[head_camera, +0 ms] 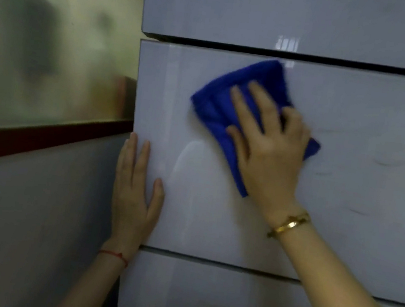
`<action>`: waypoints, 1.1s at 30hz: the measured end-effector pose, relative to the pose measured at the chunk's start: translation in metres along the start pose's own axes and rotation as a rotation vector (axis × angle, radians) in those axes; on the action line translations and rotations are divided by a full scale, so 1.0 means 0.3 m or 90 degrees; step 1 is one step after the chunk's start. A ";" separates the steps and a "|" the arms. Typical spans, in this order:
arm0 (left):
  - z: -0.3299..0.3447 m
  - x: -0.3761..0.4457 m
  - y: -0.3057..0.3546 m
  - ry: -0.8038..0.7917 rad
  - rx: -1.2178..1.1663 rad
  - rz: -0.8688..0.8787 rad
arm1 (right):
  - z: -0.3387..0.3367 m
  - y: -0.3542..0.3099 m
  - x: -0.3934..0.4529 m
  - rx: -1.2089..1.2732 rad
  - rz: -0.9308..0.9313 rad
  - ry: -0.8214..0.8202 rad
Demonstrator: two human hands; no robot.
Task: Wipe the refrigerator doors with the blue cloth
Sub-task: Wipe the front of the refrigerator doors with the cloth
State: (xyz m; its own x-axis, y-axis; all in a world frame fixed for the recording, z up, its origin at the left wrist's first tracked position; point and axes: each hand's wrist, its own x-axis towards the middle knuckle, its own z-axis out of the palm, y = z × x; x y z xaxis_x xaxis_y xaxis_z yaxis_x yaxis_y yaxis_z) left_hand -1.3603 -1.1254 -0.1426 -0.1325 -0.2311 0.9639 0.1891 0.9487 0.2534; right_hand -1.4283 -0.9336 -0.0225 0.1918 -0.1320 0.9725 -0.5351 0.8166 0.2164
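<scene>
Looking down from a head-worn camera, we see two bare hands against the glossy pale-grey front of a refrigerator. Our right hand (268, 147) lies flat with straight, spread fingers on a blue cloth (231, 105), pressing it against the middle door (349, 174). The cloth is folded and crumpled, sitting in the upper centre of that door, just below the dark gap that separates it from the upper door (267, 14). Part of the cloth shows beyond the fingertips, and a strip runs down beneath the palm toward the wrist. A gold bracelet (289, 224) circles the right wrist.

Our left hand (134, 195) rests open at the middle door's left edge, fingers straight and pointing up, thumb lying on the door face. It holds nothing. A thin red string (114, 255) is tied round the left wrist.

Below the middle door, across another dark gap, is a lower door (201, 301). Faint smudges mark the middle door to the right of the cloth.

Left of the refrigerator we see a grey wall (23, 232), a dark red trim (41, 141) slanting across it, and a blurred frosted pane (43, 40) above.
</scene>
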 end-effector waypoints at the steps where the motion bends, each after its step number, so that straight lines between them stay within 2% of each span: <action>1: -0.002 0.000 -0.003 -0.001 0.000 0.001 | 0.000 -0.035 -0.054 0.009 -0.059 -0.012; 4: -0.003 -0.001 -0.009 0.001 0.004 0.014 | -0.052 -0.061 -0.297 0.000 -0.202 -0.063; 6: -0.002 -0.003 -0.010 0.002 0.011 0.022 | -0.087 0.009 -0.366 -0.034 -0.197 -0.075; 8: -0.001 -0.003 -0.011 0.006 0.016 0.024 | -0.099 0.091 -0.316 -0.067 -0.119 -0.063; 10: 0.002 -0.005 -0.010 0.012 0.013 0.025 | -0.078 0.143 -0.182 -0.052 0.019 -0.017; 12: 0.004 -0.005 -0.009 0.016 0.011 0.025 | -0.036 0.133 -0.035 -0.052 0.136 0.027; 13: 0.005 -0.004 -0.009 0.016 0.011 0.025 | -0.018 0.104 0.003 -0.056 0.153 0.035; 15: 0.004 -0.005 -0.009 0.015 0.005 0.025 | -0.007 0.021 -0.024 -0.043 0.075 0.025; 17: 0.001 -0.004 -0.012 0.015 0.004 0.025 | -0.026 -0.044 -0.175 -0.022 -0.050 -0.034; 20: -0.002 -0.008 -0.013 0.012 0.013 0.027 | -0.095 0.013 -0.384 -0.054 -0.122 -0.083; 22: -0.002 -0.010 -0.011 0.011 0.018 0.025 | -0.123 0.128 -0.376 -0.075 -0.049 -0.087; 24: -0.001 -0.010 -0.005 0.014 0.026 0.022 | -0.129 0.231 -0.272 -0.062 0.101 -0.043; 25: 0.000 -0.010 0.000 0.016 0.033 0.019 | -0.124 0.261 -0.196 -0.049 0.174 -0.016; 27: 0.003 -0.012 0.014 0.023 0.041 0.008 | -0.092 0.245 -0.069 -0.058 0.230 0.028; 28: 0.006 -0.012 0.024 0.028 0.039 0.000 | -0.071 0.208 -0.041 -0.059 0.211 0.027; 30: 0.015 -0.009 0.047 0.035 0.030 -0.019 | -0.051 0.106 -0.072 -0.047 0.099 0.001; 33: 0.029 -0.005 0.067 0.046 0.033 -0.042 | -0.080 0.009 -0.293 -0.028 -0.053 -0.073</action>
State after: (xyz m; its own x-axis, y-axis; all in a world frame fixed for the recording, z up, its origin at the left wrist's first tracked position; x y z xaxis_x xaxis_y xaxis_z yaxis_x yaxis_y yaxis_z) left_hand -1.3647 -1.1041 -0.1396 -0.0715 -0.3068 0.9491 0.1322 0.9402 0.3139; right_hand -1.4268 -0.9063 -0.1095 0.1381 -0.2615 0.9553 -0.4839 0.8237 0.2954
